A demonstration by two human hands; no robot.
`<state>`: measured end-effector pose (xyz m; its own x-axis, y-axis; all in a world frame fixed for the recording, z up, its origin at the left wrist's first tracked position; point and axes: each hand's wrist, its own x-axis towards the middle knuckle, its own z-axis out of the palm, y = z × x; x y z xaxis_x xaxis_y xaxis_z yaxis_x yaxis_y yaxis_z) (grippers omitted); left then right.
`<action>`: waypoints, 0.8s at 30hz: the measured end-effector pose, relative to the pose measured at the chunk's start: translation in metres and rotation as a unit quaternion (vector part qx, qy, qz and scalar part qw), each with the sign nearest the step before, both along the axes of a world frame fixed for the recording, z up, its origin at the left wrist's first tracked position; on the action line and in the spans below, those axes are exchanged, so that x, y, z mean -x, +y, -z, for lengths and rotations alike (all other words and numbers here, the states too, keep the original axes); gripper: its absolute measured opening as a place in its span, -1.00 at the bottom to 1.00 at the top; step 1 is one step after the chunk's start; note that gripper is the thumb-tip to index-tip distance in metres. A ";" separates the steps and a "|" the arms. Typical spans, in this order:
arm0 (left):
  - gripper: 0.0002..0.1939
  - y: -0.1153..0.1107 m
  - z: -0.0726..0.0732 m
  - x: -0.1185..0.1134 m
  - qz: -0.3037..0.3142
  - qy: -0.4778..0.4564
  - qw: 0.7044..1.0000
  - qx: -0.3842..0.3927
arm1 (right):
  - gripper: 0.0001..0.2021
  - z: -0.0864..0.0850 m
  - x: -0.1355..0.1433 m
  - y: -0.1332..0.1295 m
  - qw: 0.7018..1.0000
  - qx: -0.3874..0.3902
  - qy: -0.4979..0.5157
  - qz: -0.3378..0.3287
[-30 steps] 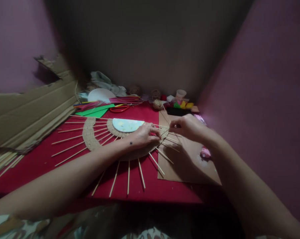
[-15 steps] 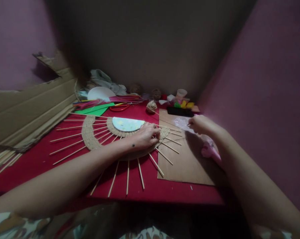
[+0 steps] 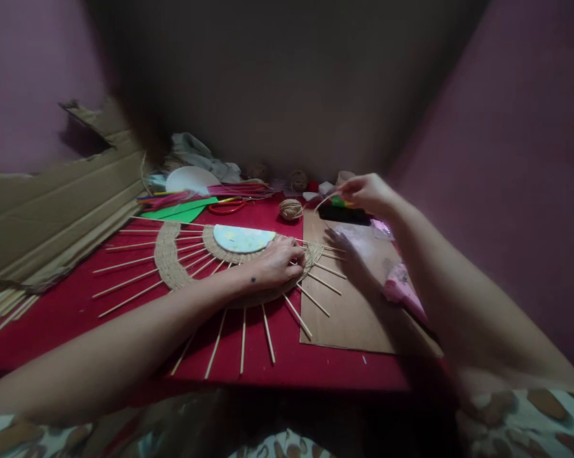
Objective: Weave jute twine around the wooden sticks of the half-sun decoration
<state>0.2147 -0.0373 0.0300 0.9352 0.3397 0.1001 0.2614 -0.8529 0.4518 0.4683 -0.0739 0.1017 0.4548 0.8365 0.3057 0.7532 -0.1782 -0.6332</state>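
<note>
Red table (image 3: pixel 67 346) carries the woven fan (image 3: pixel 213 247); the left hand (image 3: pixel 278 261) lies on it, but whether its fingers grip, I cannot tell. Raised right hand (image 3: pixel 367 193) pinches twine (image 3: pixel 325 201) between fingers.

The twine ball (image 3: pixel 290 210) lies behind the weaving (image 3: pixel 166 256) — scissors (image 3: pixel 227 207) left of it.
</note>
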 end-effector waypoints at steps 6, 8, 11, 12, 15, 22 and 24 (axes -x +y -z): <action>-0.89 0.002 -0.002 -0.002 -0.013 -0.056 0.992 0.113 | -0.70 0.039 0.031 -0.039 0.983 0.005 -0.160 0.085; -0.88 0.003 -0.002 -0.002 -0.010 -0.085 0.976 0.203 | -0.74 0.050 0.043 -0.049 0.980 0.110 -0.161 0.040; -0.85 0.003 -0.004 0.000 -0.034 -0.100 0.943 0.316 | -0.78 0.065 0.056 -0.052 0.966 0.185 -0.174 -0.043; -0.83 0.003 -0.005 0.001 -0.044 -0.104 0.933 0.341 | -0.79 0.069 0.058 -0.049 0.965 0.184 -0.181 -0.053; -0.80 0.005 -0.008 0.004 -0.045 -0.125 0.911 0.391 | -0.76 0.078 0.062 -0.040 0.963 0.167 -0.207 -0.052; -0.78 0.010 -0.012 0.008 -0.022 -0.129 0.914 0.385 | -0.77 0.085 0.070 -0.037 0.953 0.150 -0.261 -0.034; -0.79 0.009 -0.014 0.009 -0.034 -0.120 0.920 0.371 | -0.77 0.085 0.071 -0.039 0.951 0.151 -0.267 -0.030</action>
<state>0.2058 -0.0286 0.0438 0.8900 0.4556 0.0180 0.1196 -0.2713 0.9550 0.3971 -0.1129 0.0165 0.2512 0.9421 0.2221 0.9676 -0.2380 -0.0848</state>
